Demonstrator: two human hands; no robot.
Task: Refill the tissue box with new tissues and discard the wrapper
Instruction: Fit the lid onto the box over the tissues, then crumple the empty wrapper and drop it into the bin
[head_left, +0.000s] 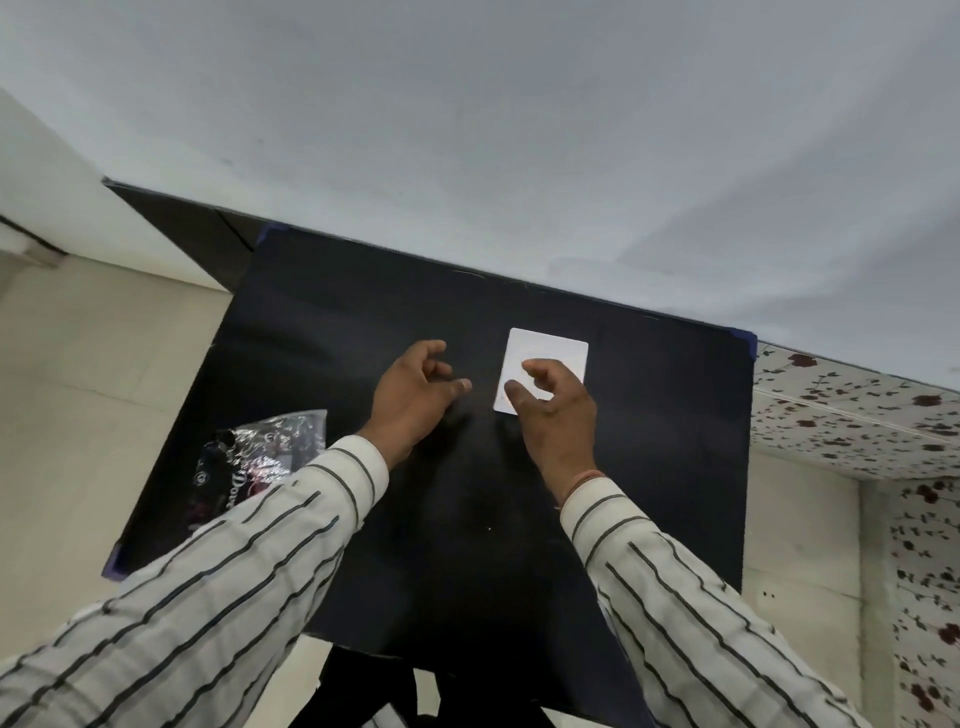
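Observation:
A white square tissue box (550, 353) sits on the black table (649, 441), right of centre, with a round opening in its top. My right hand (553, 415) hovers over its near edge, fingers curled and apart, holding nothing. My left hand (413, 395) is just left of the box, fingers loosely spread and empty, apart from the box. A crinkled clear plastic wrapper (260, 462) with dark print lies at the table's left edge, partly hidden by my left sleeve.
A grey wall runs along the table's far edge. A floral-patterned surface (852, 410) stands to the right of the table. Pale floor tiles lie to the left and below. Blue tape marks the table's corners.

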